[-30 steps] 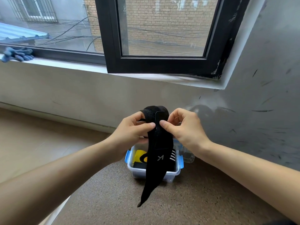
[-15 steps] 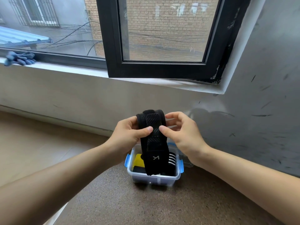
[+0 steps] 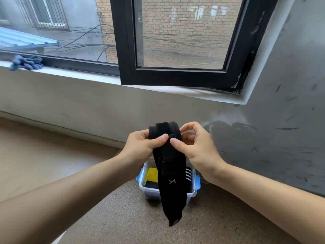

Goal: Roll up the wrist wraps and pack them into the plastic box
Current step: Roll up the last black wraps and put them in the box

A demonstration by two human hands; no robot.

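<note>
A black wrist wrap [image 3: 171, 184] with a small white logo hangs in the air above the box, its top end coiled into a partial roll. My left hand [image 3: 143, 147] pinches the roll from the left, thumb on its front. My right hand [image 3: 197, 148] holds it from the right, thumb and fingers around the coil. The loose tail drops in front of the clear plastic box [image 3: 193, 190] with blue latches, which sits on the speckled surface. Inside the box lie a yellow and black item [image 3: 152, 175] and a black wrap with white stripes [image 3: 188, 174].
The speckled brown table [image 3: 123, 217] runs up to a grey scuffed wall [image 3: 281, 138] at the right. An open black window frame [image 3: 175, 74] juts over the sill above. Blue gloves [image 3: 27, 62] lie on the sill at far left. Beige floor [image 3: 35, 155] lies left.
The hanging tail shortened, then dropped longer again below the box's front. Both hands stayed on the roll and rose slightly as the view tilted.
</note>
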